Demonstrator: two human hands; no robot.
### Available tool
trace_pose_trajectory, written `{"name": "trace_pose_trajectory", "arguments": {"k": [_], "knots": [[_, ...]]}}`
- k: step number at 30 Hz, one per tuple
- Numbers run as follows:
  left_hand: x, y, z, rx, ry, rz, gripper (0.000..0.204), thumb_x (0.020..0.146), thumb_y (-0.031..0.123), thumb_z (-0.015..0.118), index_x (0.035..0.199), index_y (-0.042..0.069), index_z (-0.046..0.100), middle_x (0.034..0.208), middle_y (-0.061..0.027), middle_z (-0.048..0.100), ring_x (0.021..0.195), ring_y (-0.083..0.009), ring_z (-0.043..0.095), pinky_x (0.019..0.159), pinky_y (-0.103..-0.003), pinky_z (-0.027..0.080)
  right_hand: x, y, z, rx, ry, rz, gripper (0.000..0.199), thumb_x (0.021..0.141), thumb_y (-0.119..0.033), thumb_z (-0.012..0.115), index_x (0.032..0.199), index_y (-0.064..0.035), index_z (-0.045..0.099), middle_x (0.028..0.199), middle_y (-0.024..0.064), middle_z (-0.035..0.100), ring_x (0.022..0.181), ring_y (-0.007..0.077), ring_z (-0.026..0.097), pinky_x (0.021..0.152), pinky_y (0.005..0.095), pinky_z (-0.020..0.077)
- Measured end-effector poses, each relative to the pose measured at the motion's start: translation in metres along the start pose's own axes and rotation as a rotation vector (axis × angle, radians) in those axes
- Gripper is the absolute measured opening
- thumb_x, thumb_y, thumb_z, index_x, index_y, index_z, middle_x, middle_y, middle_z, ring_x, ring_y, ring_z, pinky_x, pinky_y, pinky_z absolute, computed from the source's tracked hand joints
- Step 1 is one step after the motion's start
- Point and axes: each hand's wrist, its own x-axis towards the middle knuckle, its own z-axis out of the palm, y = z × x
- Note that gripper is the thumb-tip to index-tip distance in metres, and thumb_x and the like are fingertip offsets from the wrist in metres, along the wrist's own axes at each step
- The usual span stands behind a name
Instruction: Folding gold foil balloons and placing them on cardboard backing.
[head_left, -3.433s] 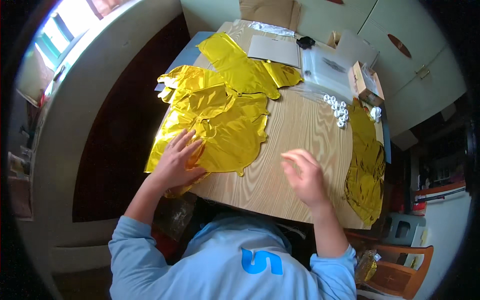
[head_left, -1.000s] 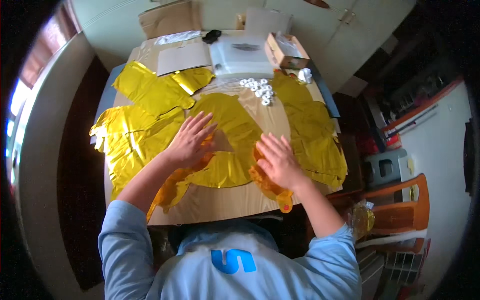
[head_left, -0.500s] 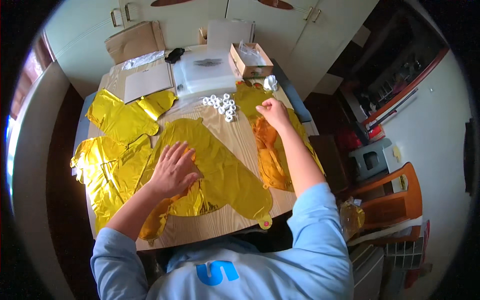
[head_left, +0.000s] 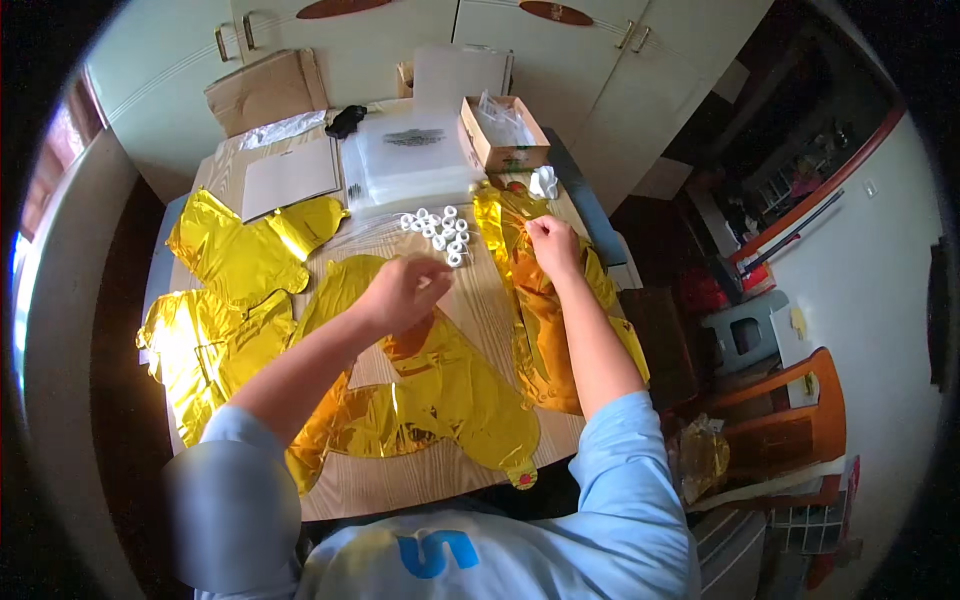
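Note:
My right hand (head_left: 553, 247) pinches the edge of a flat gold foil balloon (head_left: 540, 330) at the right of the table. The foil there is creased, and part of it looks orange. My left hand (head_left: 408, 293) is raised over the middle, above another deflated gold foil balloon (head_left: 470, 400). That hand's fingers are bent and smeared by motion, so what they hold, if anything, does not show. Beyond it lies a cluster of small white ring-shaped rolls (head_left: 437, 232). More flat gold foil (head_left: 215, 330) covers the table's left side.
Clear plastic sleeves (head_left: 410, 160) lie in a stack at the back, beside a grey board (head_left: 292, 180). An open box (head_left: 505, 140) with clear plastic in it stands back right, near a white crumpled piece (head_left: 543, 182). A wooden chair (head_left: 780, 420) is at the right.
My left hand has lifted off the middle foil and moved right and away from me. The right hand has moved slightly nearer and now grips the right-hand foil, which has creased.

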Motion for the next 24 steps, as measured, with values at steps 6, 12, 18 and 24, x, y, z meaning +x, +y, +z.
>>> {"name": "trace_pose_trajectory", "arguments": {"k": [6,12,18,24], "knots": [[0.124,0.017,0.067,-0.590,0.132,-0.248,0.035,0.100,0.020,0.065,0.126,-0.004,0.063,0.112,-0.0105,0.070,0.101,-0.0157,0.063,0.080,-0.033,0.053,-0.025,-0.007,-0.018,0.083,0.125,-0.361,0.022,0.092,-0.022,0.070,0.090,-0.0001,0.069,0.086,0.0143,0.066,0.084,0.0323,0.065,0.076,0.0399,0.0502],[0.113,0.067,0.061,-0.636,0.195,0.167,0.023,0.099,0.013,0.064,0.113,-0.004,0.068,0.100,-0.0058,0.072,0.085,-0.0118,0.063,0.076,-0.028,0.052,-0.024,-0.023,-0.081,0.219,0.170,-0.478,0.063,0.087,-0.056,0.071,0.125,-0.0058,0.062,0.129,0.0142,0.057,0.128,0.0323,0.047,0.110,0.0504,0.0353],[0.056,0.141,0.017,-0.752,0.044,0.231,0.015,0.096,0.011,0.065,0.107,0.001,0.069,0.082,0.0014,0.066,0.069,-0.0059,0.055,0.061,-0.025,0.047,-0.037,-0.106,-0.183,0.578,-0.429,-0.265,0.038,0.090,-0.022,0.079,0.117,0.0026,0.068,0.114,0.0106,0.072,0.103,0.0159,0.066,0.093,0.0308,0.0498],[-0.047,0.114,0.034,-0.555,-0.054,-0.023,0.014,0.093,0.016,0.072,0.099,0.003,0.072,0.083,-0.0031,0.071,0.073,-0.0086,0.062,0.065,-0.028,0.052,-0.081,-0.221,-0.185,0.701,-0.108,-0.499,0.018,0.094,-0.016,0.073,0.104,-0.0003,0.073,0.102,0.0057,0.075,0.086,0.0085,0.066,0.081,0.0246,0.0513]]}}
